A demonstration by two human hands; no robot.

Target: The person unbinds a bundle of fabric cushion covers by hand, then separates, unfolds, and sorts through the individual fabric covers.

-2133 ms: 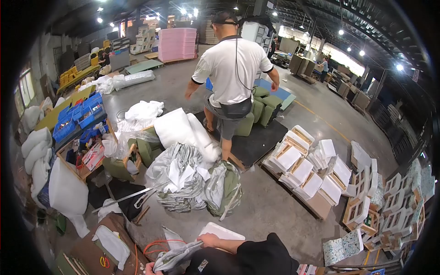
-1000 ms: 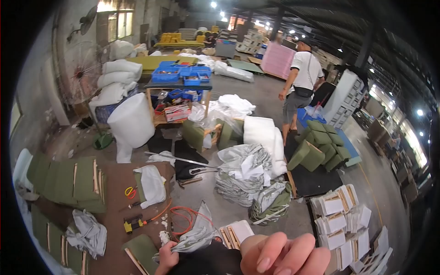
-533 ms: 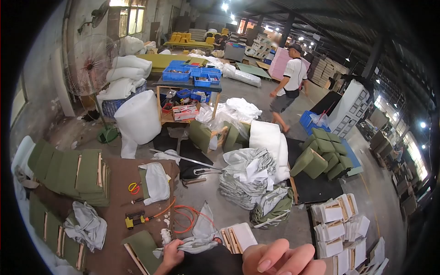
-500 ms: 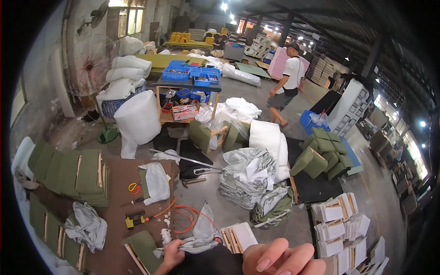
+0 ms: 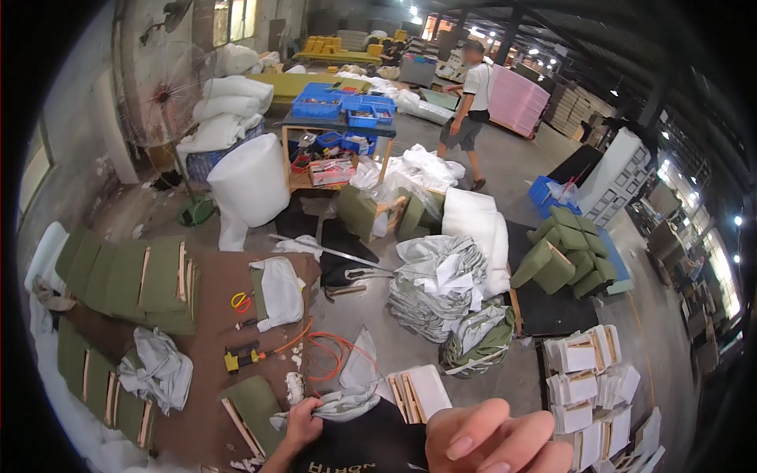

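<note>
My left hand [image 5: 303, 426] is closed on a grey fabric cover [image 5: 347, 404] in front of my body. Beside it lies a green padded panel with a wooden edge [image 5: 254, 414]. My right hand [image 5: 501, 441] is raised very near the camera, its fingers curled; whatever is inside them, if anything, is hidden. On the brown work surface [image 5: 221, 292] are a nail gun [image 5: 240, 359] with an orange air hose [image 5: 323, 355], scissors with yellow and red handles [image 5: 240, 301], and a panel partly covered with pale fabric [image 5: 280, 292].
Green padded panels [image 5: 134, 276] are stacked at the left, near crumpled grey fabric [image 5: 158, 370]. A large fabric heap [image 5: 438, 284] stands on the floor ahead. White panels [image 5: 583, 386] are piled at right. A person [image 5: 471, 98] walks beyond the blue bins [image 5: 319, 104].
The view has shifted, so most things sit slightly further right and higher. The walking person has moved left relative to the pink stack. My left hand still grips the grey fabric; my right hand stays raised.
</note>
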